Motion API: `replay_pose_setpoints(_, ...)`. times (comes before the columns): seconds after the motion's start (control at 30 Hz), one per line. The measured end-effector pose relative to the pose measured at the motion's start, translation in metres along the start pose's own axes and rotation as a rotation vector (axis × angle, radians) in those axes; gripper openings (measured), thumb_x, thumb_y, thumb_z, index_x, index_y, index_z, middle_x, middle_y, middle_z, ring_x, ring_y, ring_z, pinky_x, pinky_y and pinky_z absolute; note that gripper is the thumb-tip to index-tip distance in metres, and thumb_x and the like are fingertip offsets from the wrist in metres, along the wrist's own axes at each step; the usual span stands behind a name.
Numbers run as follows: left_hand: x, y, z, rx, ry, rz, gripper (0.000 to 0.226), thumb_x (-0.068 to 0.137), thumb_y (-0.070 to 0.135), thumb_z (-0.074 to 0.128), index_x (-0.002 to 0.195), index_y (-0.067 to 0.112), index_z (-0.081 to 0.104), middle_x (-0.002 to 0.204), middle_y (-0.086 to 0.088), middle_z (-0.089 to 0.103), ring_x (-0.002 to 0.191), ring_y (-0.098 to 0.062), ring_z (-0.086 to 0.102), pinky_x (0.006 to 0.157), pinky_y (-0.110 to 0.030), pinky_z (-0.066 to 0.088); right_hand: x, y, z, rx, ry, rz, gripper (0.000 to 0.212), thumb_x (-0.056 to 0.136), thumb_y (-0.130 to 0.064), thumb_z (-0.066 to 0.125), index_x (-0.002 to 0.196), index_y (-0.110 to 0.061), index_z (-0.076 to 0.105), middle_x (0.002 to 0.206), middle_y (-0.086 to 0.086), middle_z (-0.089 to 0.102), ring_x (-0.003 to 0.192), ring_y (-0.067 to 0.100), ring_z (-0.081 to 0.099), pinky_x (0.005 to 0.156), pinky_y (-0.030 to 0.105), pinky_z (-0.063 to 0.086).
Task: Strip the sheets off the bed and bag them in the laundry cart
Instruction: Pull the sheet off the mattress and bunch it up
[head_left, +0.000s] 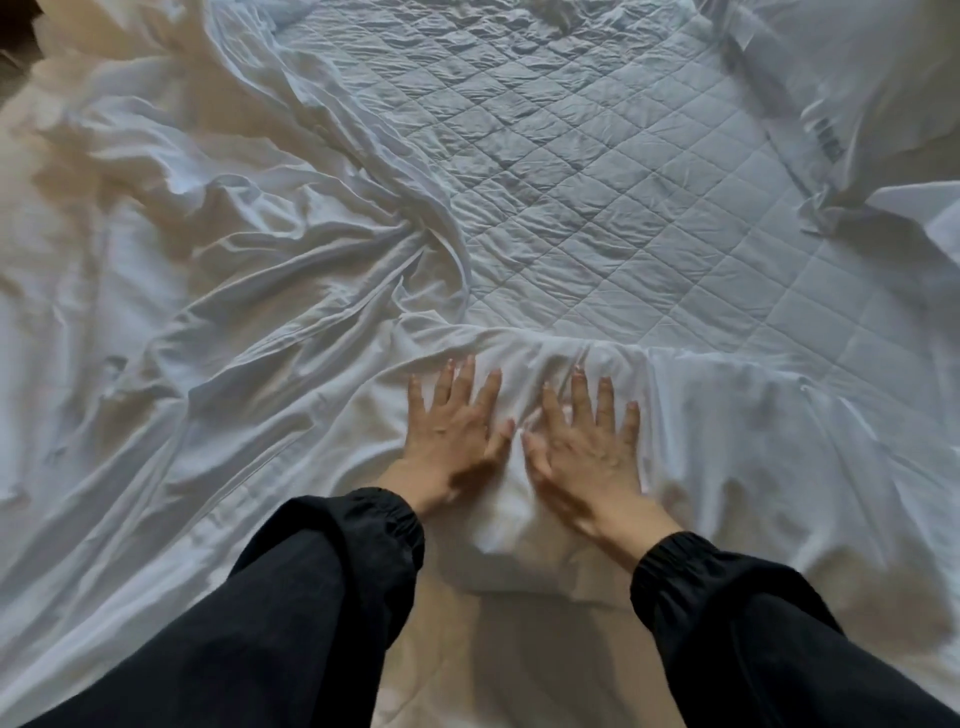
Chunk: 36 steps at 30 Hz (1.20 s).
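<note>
White rumpled sheet (234, 322) on quilted pad (597, 208) bears left hand (452, 434) and right hand (589, 447), fingers (580, 397) spread.

Your left hand (452, 426) and right hand (587, 439) lie flat, fingers spread, side by side on the white sheet (234, 332), thumbs nearly touching. The sheet is bunched in folds just ahead of your fingertips and rumpled to the left. Beyond it, the quilted mattress pad (571, 171) is exposed. A pillow (872, 78) sits far right. Black sleeves (311, 597) cover both forearms.

A white pillow (878, 78) lies at the quilted pad's (597, 197) far-right corner.
</note>
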<state>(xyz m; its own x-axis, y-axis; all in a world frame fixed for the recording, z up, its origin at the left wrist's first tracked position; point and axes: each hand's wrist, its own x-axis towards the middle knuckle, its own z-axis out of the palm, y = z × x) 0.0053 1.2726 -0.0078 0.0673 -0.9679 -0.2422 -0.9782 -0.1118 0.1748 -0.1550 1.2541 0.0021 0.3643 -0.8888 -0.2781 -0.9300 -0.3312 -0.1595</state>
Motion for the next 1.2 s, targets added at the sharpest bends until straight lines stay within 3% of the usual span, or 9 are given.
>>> replay_pose_setpoints(0.1, -0.027, -0.008, 0.009, -0.037, -0.070, -0.127, 0.077, 0.088, 0.072, 0.022, 0.149, 0.041, -0.012, 0.160, -0.008, -0.015, 0.146, -0.035, -0.014, 0.107, -0.071, -0.007, -0.021, 0.008, 0.007, -0.101, -0.032, -0.014, 0.071, 0.088, -0.062, 0.002, 0.149, -0.034, -0.018, 0.155, 0.003, -0.030, 0.139, 0.028, -0.035, 0.110, 0.059, -0.020)
replay_pose_setpoints(0.2, -0.037, -0.014, 0.015, -0.221, -0.096, -0.297, 0.088, 0.080, 0.080, 0.031, 0.146, 0.046, -0.017, 0.158, -0.013, -0.017, 0.145, -0.038, -0.012, 0.108, -0.070, -0.001, -0.023, 0.012, 0.007, -0.114, -0.055, -0.012, 0.070, 0.091, -0.064, 0.007, 0.149, -0.034, -0.017, 0.155, 0.003, -0.031, 0.140, 0.027, -0.033, 0.110, 0.059, -0.020)
replay_pose_setpoints(0.33, -0.045, -0.001, 0.014, -0.240, -0.061, -0.330, 0.084, 0.087, 0.072, 0.030, 0.147, 0.040, -0.020, 0.158, -0.015, -0.018, 0.145, -0.037, -0.014, 0.112, -0.064, -0.003, -0.026, 0.015, 0.003, -0.142, -0.079, -0.037, 0.069, 0.093, -0.062, 0.008, 0.151, -0.030, -0.015, 0.156, 0.006, -0.028, 0.143, 0.028, -0.028, 0.113, 0.056, -0.016)
replay_pose_setpoints(0.43, -0.051, 0.014, 0.017, -0.136, 0.055, -0.260, 0.073, 0.093, 0.060, 0.024, 0.150, 0.033, -0.013, 0.159, -0.012, -0.015, 0.146, -0.032, -0.017, 0.111, -0.063, -0.009, -0.028, 0.020, -0.006, -0.185, -0.061, -0.078, 0.066, 0.096, -0.058, 0.013, 0.153, -0.029, -0.003, 0.160, 0.009, -0.012, 0.147, 0.030, -0.010, 0.116, 0.053, -0.001)
replay_pose_setpoints(0.57, -0.059, 0.035, 0.030, -0.062, 0.183, -0.072, 0.082, 0.084, 0.069, 0.024, 0.151, 0.034, -0.005, 0.160, -0.011, -0.010, 0.146, -0.032, -0.014, 0.108, -0.065, -0.016, -0.005, 0.037, -0.028, -0.230, 0.088, -0.182, 0.049, 0.097, -0.044, 0.030, 0.143, -0.026, 0.028, 0.151, 0.012, 0.022, 0.133, 0.030, 0.029, 0.104, 0.047, 0.026)
replay_pose_setpoints(0.7, -0.073, 0.046, 0.044, 0.022, 0.279, 0.269, 0.091, 0.072, 0.073, 0.040, 0.148, 0.024, 0.028, 0.156, -0.022, 0.017, 0.145, -0.041, 0.011, 0.106, -0.072, 0.009, 0.037, 0.075, -0.045, -0.139, -0.050, -0.030, 0.072, 0.089, -0.070, 0.029, 0.146, -0.028, 0.020, 0.154, 0.013, 0.020, 0.143, 0.028, 0.017, 0.112, 0.053, 0.013)
replay_pose_setpoints(0.77, -0.076, 0.043, 0.049, 0.097, 0.261, 0.368, 0.095, 0.066, 0.074, 0.044, 0.146, 0.024, 0.032, 0.155, -0.026, 0.020, 0.143, -0.044, 0.016, 0.104, -0.073, 0.013, 0.054, 0.088, -0.049, -0.116, -0.119, -0.019, 0.085, 0.080, -0.082, 0.023, 0.146, -0.029, 0.020, 0.151, 0.011, 0.029, 0.142, 0.026, 0.023, 0.112, 0.055, 0.010)
replay_pose_setpoints(0.97, -0.060, 0.036, 0.059, 0.207, 0.201, 0.382, 0.103, 0.062, 0.067, 0.068, 0.146, 0.024, 0.027, 0.148, -0.025, 0.031, 0.137, -0.043, 0.028, 0.101, -0.077, 0.018, 0.088, 0.100, -0.049, -0.035, -0.242, 0.001, 0.096, 0.065, -0.096, 0.019, 0.132, -0.031, 0.041, 0.135, 0.009, 0.055, 0.123, 0.027, 0.052, 0.101, 0.047, 0.034)
replay_pose_setpoints(1.2, -0.054, 0.036, 0.051, 0.201, 0.232, 0.376, 0.097, 0.061, 0.060, 0.077, 0.138, 0.016, 0.037, 0.136, -0.014, 0.049, 0.125, -0.034, 0.048, 0.090, -0.068, 0.041, 0.095, 0.103, -0.064, 0.050, -0.317, 0.026, 0.109, 0.047, -0.103, 0.033, 0.114, -0.021, 0.061, 0.119, 0.010, 0.065, 0.107, 0.032, 0.059, 0.089, 0.040, 0.046)
